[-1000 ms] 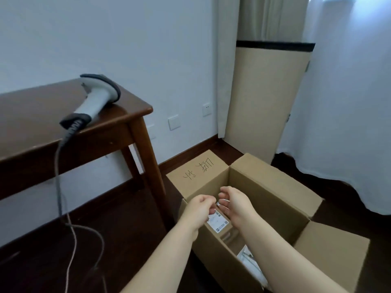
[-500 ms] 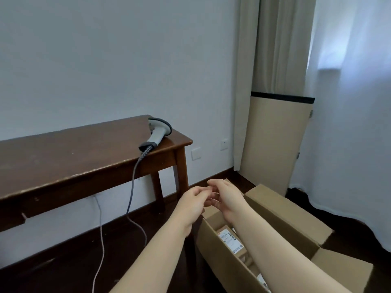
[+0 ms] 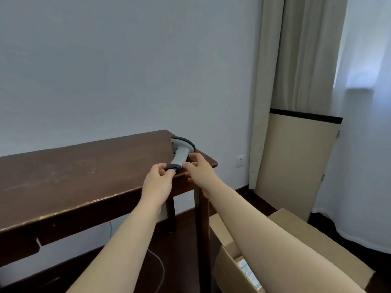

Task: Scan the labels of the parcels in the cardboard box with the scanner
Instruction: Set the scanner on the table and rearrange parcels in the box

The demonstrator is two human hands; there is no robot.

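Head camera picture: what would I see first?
Two hands meet at the grey-white scanner on the right end of the dark table: the left hand pinches its dark cable end, the right hand spreads its fingers beside the handle. At bottom right, an open cardboard box shows a labelled parcel.

Table [image 3: 74, 176]: dark brown wood with a worn top, spanning the left and centre of the frame.
Scanner [image 3: 179, 153]: pale grey with dark trim, lying on the table's right end, handle end at the front edge.
Floor [image 3: 184, 250]: dark wood, lower frame.
Cardboard box [image 3: 317, 235]: open, standing on the floor at lower right, beside the table legs.
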